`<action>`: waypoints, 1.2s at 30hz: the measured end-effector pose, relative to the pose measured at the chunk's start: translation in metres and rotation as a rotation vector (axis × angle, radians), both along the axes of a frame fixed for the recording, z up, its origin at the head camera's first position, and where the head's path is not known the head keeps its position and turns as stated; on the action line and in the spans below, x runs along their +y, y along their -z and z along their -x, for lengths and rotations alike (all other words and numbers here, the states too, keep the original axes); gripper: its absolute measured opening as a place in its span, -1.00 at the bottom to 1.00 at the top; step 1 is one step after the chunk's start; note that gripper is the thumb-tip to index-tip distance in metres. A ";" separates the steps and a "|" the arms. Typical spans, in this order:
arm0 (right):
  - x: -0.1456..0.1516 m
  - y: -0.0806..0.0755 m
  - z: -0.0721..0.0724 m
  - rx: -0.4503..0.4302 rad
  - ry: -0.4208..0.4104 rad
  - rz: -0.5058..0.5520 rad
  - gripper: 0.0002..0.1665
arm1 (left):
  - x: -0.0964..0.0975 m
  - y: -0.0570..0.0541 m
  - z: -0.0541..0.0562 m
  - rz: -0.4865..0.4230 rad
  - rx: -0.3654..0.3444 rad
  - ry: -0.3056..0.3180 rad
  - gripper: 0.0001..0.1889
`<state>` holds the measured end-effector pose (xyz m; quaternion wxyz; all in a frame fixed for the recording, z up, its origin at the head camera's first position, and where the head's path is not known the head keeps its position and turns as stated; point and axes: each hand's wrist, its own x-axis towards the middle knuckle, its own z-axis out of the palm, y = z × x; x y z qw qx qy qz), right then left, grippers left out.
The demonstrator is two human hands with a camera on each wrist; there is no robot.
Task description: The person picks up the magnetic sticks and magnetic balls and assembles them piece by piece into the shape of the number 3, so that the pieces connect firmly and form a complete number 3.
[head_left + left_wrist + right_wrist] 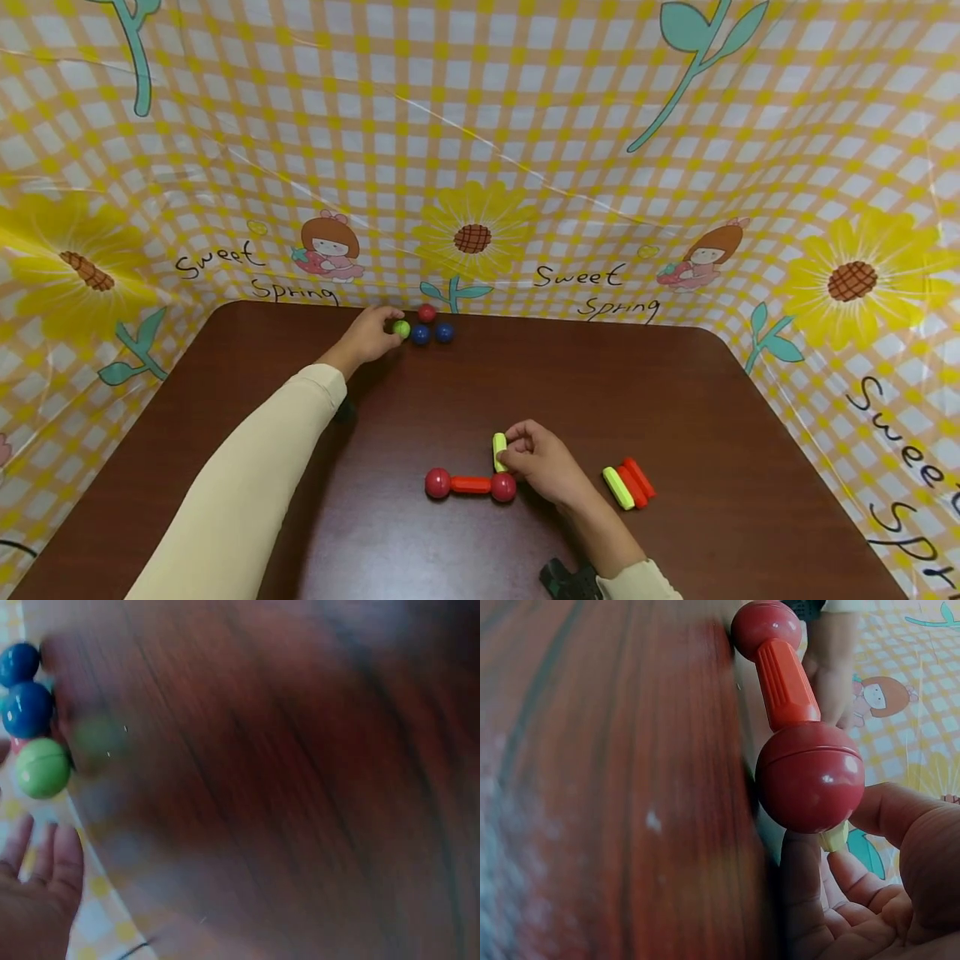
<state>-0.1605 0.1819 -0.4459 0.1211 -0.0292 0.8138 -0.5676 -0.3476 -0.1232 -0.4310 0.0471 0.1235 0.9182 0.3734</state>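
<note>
At the far edge of the table, my left hand (369,336) reaches to a green ball (402,330). The left wrist view has its fingers (66,862) extended and apart from the ball. Two blue balls (421,335) and a red ball (427,313) sit beside the green one. Nearer to me, my right hand (551,468) pinches a yellow-green rod (500,452) between thumb and fingers. Its near end meets one red ball (503,487) of a joined piece, where an orange-red rod (471,485) links two red balls. That red ball hides most of the yellow-green rod in the right wrist view.
Right of my right hand, a yellow-green rod (618,488) and two red rods (634,483) lie side by side on the dark brown table (660,392). A checked, flower-printed cloth (480,125) rises behind the table and along both sides.
</note>
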 end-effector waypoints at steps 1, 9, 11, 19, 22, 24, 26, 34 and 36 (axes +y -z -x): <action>0.000 0.000 0.000 -0.002 0.001 0.001 -0.67 | 0.000 0.001 0.002 -0.010 -0.008 0.003 -0.52; 0.000 0.002 0.001 -0.009 0.009 0.012 -0.68 | 0.000 0.009 0.004 -0.017 -0.040 -0.012 -0.55; -0.001 0.002 0.000 -0.008 0.012 0.013 -0.68 | 0.000 0.011 0.003 -0.027 -0.045 -0.031 -0.57; 0.000 0.002 0.000 -0.009 0.010 0.019 -0.68 | 0.001 0.013 0.002 -0.068 -0.056 -0.102 -0.62; 0.000 0.003 0.001 -0.009 0.007 0.021 -0.68 | 0.000 0.013 0.001 -0.076 -0.077 -0.109 -0.64; 0.000 0.003 0.001 -0.011 0.004 0.023 -0.68 | -0.001 0.010 0.000 -0.084 -0.085 -0.101 -0.64; 0.001 0.003 0.001 -0.011 0.003 0.026 -0.68 | -0.001 0.007 0.000 -0.096 -0.083 -0.080 -0.63; 0.000 0.002 -0.001 -0.009 0.004 0.026 -0.67 | 0.003 -0.004 -0.010 -0.178 -0.067 0.015 -0.66; 0.000 0.001 -0.001 -0.007 0.002 0.019 -0.67 | 0.007 -0.004 -0.016 -0.185 -0.055 0.065 -0.69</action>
